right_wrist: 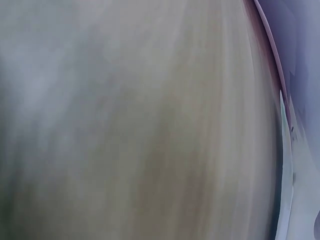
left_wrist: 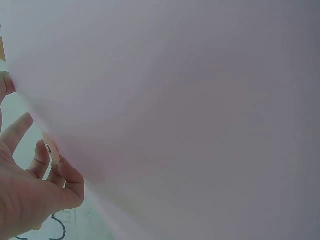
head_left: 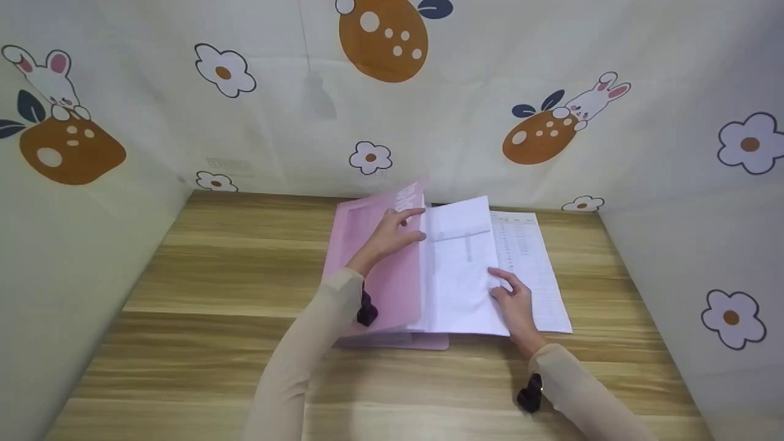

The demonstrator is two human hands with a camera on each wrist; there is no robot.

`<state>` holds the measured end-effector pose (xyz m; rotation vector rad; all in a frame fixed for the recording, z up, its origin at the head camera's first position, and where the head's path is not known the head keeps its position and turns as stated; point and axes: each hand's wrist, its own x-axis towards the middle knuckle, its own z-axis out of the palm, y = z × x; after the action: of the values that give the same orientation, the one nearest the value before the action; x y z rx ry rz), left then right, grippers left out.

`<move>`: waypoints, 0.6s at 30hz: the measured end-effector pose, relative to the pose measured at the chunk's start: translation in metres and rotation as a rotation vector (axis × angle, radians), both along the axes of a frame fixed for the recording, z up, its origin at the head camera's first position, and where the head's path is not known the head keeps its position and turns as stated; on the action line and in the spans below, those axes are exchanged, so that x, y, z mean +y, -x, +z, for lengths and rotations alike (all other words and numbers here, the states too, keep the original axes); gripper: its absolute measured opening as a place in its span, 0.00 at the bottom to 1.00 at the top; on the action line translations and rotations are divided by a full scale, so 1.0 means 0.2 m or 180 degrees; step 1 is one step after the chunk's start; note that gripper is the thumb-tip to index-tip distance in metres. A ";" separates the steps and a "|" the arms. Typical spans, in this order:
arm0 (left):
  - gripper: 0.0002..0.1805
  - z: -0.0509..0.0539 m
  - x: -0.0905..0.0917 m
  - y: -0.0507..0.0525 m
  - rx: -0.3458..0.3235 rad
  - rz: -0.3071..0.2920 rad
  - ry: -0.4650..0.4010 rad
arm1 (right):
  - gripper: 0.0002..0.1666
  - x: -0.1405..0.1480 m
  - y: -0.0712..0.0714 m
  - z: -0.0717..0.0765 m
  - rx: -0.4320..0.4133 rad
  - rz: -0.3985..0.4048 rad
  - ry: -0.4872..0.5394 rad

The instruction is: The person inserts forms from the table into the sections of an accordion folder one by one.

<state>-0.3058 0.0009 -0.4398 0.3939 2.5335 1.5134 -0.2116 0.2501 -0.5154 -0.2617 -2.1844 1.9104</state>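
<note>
A pink folder point(head_left: 395, 282) lies opened on the wooden table, its cover raised at an angle. The left hand point(head_left: 389, 236) has its thumb and fingertips at the cover's free edge; the left wrist view shows this hand point(left_wrist: 35, 185) at the edge of a pale pink surface point(left_wrist: 175, 110) that fills most of the picture. White sheets point(head_left: 462, 282) stand partly lifted beside the cover, their right edge pinched between thumb and forefinger of the right hand point(head_left: 516, 303). In the right wrist view the hand is out of sight; a pinkish edge point(right_wrist: 270, 45) shows at right.
A printed table-like sheet point(head_left: 539, 269) lies under the white sheets, at the right. Part of the folder's lower layer point(head_left: 429, 342) juts out at the front. Wood-grain tabletop point(head_left: 214, 269) extends around the folder, with a patterned curtain point(head_left: 275, 135) behind and at both sides.
</note>
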 end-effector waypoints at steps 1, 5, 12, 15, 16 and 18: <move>0.29 0.00 0.00 0.00 0.0004 0.0003 -0.0003 | 0.21 -0.01 0.00 0.00 0.0007 0.0011 -0.0008; 0.29 -0.01 0.00 0.00 0.0037 0.0006 -0.0004 | 0.21 -0.05 0.00 -0.02 0.0042 0.0013 0.0019; 0.28 -0.01 0.01 0.01 0.0089 0.0016 0.0006 | 0.21 -0.11 0.01 -0.03 0.0078 0.0075 0.0155; 0.28 -0.01 0.00 0.00 0.0079 0.0012 -0.0017 | 0.21 -0.13 0.01 -0.03 0.0057 0.0104 0.0152; 0.28 -0.01 0.00 0.00 0.0079 0.0013 -0.0029 | 0.21 -0.14 0.01 -0.03 0.0048 0.0109 0.0161; 0.28 -0.01 0.01 0.00 0.0090 0.0006 -0.0043 | 0.22 -0.15 0.01 -0.03 0.0022 0.0120 0.0132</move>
<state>-0.3064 0.0020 -0.4419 0.4178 2.5472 1.5371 -0.2135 0.2197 -0.5221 -0.2224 -2.1623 1.9751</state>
